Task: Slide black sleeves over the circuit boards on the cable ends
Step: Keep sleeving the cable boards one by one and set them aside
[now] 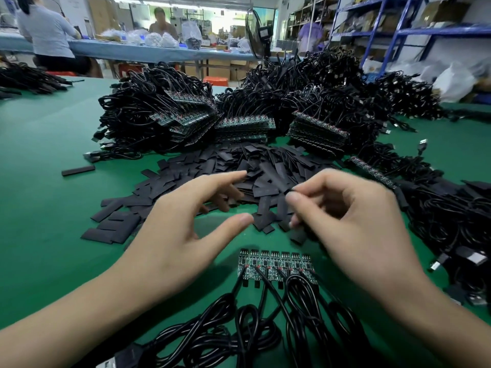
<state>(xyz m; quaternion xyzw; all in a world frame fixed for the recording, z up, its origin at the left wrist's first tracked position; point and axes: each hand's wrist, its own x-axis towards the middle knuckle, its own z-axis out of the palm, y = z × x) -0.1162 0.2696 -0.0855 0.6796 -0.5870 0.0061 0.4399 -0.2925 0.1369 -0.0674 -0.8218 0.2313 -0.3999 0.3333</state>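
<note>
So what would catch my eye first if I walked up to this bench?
Probably the big heaps of black cables across the back of the green table, with circuit boards stacked along their front. Next, the pile of black sleeves mid-table, where the open left hand hovers and the right hand pinches one of them, and the row of seven circuit boards nearest the camera.

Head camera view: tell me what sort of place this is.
Most likely an electronics assembly workshop. Stacks of cabled circuit boards sit behind a heap of black sleeves on the green worktable, blue storage racks stand at the back, and another worker sits at a long bench.
</note>
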